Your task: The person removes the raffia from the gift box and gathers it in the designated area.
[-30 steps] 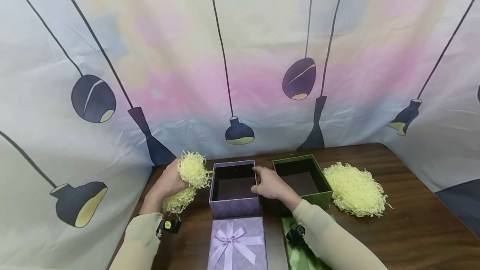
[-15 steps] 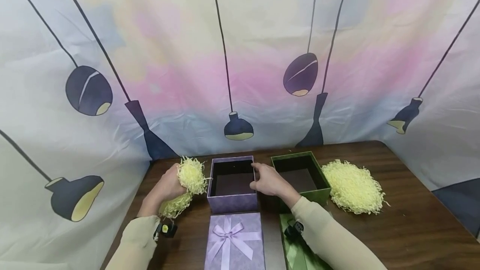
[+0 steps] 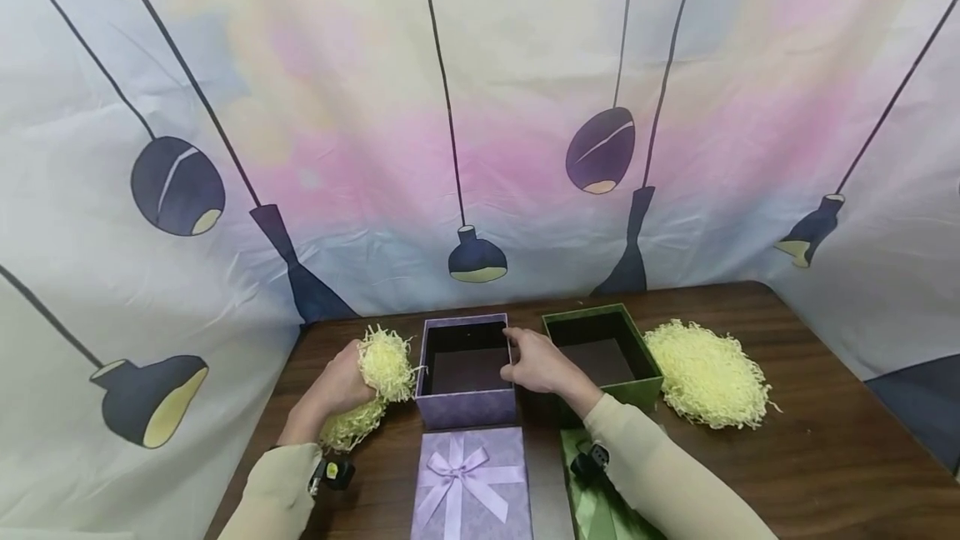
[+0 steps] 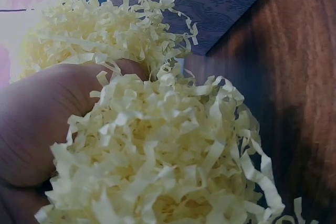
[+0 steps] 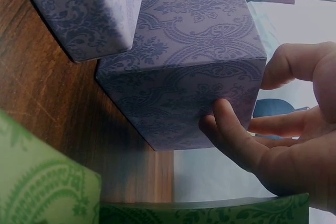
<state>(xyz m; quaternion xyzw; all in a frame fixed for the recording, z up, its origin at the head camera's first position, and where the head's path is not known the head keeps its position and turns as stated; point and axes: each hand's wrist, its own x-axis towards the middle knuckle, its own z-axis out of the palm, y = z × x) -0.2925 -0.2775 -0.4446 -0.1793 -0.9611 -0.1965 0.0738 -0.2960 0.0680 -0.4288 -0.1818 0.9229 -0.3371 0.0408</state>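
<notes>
In the head view my left hand (image 3: 341, 382) grips a clump of pale yellow shredded paper (image 3: 386, 363), left of an open purple gift box (image 3: 467, 411). More shreds hang below that hand, and in the left wrist view the shredded paper (image 4: 157, 145) bulges out on both sides of the thumb. My right hand (image 3: 546, 365) holds the right wall of the purple box. From the right wrist, some fingers lie on the outer wall of the purple box (image 5: 205, 93) while another bends over its rim. The box's dark inside holds nothing visible.
A purple lid (image 3: 471, 482) with a ribbon bow lies before the purple box. To the right stand an open green box (image 3: 641, 390), its green lid (image 3: 603, 498) partly under my right forearm, and a heap of yellow shredded paper (image 3: 708, 373). A printed curtain (image 3: 375, 148) hangs behind the table (image 3: 847, 457).
My left hand and its shredded paper have come down slightly beside the purple box. The right hand keeps its place on the box wall. The head view has shifted a little.
</notes>
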